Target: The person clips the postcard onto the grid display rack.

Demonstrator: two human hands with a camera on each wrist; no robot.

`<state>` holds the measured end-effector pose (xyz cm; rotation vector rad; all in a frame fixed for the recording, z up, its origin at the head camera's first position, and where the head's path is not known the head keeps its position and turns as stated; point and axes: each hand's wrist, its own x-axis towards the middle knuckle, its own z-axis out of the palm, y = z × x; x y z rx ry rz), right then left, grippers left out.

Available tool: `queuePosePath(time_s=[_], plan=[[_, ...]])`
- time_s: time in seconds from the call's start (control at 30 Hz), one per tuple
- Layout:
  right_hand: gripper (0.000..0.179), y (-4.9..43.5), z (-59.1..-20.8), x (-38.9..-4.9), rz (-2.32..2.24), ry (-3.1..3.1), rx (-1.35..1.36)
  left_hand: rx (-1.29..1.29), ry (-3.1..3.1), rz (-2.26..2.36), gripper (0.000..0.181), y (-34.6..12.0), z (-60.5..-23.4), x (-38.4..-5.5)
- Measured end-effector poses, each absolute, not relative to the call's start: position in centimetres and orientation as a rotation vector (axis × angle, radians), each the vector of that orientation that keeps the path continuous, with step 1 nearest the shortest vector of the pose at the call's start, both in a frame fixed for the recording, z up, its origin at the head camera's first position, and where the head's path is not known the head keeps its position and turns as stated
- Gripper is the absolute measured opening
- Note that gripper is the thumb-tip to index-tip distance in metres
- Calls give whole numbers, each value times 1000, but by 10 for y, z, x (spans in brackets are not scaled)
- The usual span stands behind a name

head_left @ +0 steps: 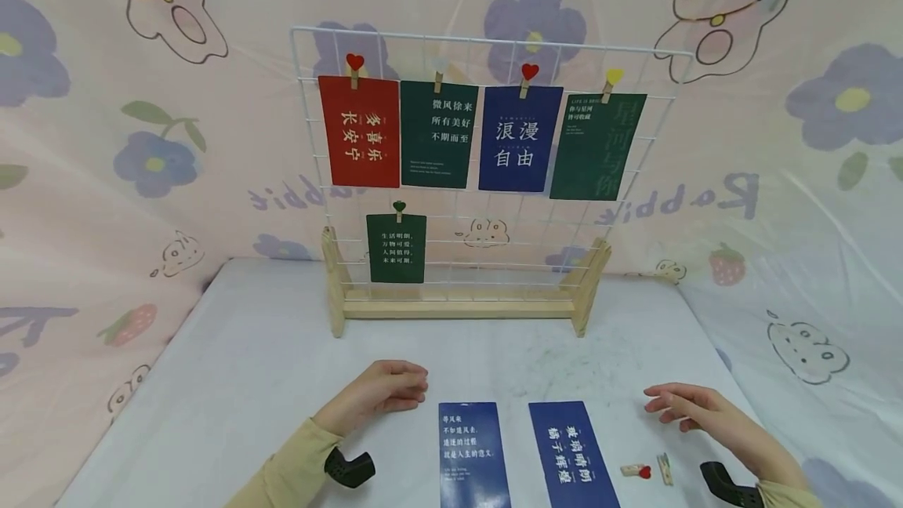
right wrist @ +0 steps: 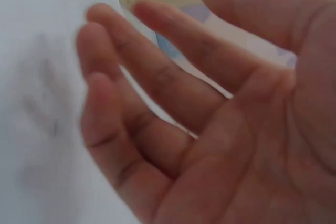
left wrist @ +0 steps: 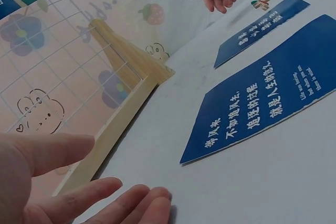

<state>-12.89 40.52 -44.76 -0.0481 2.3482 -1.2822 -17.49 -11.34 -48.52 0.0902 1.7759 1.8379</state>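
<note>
My left hand [head_left: 384, 392] hovers over the white table with loosely bent fingers and nothing in them, left of a blue card [head_left: 471, 453]. My right hand [head_left: 708, 414] is held above the table at the right, relaxed, its palm bare in the right wrist view. Between the hands lies a second blue card [head_left: 573, 453] with white characters. Near the right hand are a wooden clip with a red heart [head_left: 636, 471] and another small wooden clip [head_left: 665, 469]. Both blue cards also show in the left wrist view.
Behind stands a white wire grid rack on a wooden base [head_left: 458, 310]. Clipped along its top are a red card [head_left: 360, 167], a green card [head_left: 437, 155], a blue card [head_left: 518, 179] and another green card [head_left: 589, 155]. A smaller green card [head_left: 397, 269] hangs lower left.
</note>
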Motion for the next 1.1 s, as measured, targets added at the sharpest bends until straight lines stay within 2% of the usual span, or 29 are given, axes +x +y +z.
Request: queuePosePath(time_s=[0.43, 0.83, 1.1], plan=[[42, 432, -469, -109, -1351, 2118, 6, 102, 1815, 1724, 33, -101, -489, -167], [32, 438, -480, -102, -1477, 1901, -127, 117, 1886, 1754, 30, -89, -497, -162], [33, 439, -484, -103, -1471, 1918, -181, 132, 1916, 1791, 28, -81, -500, -161]])
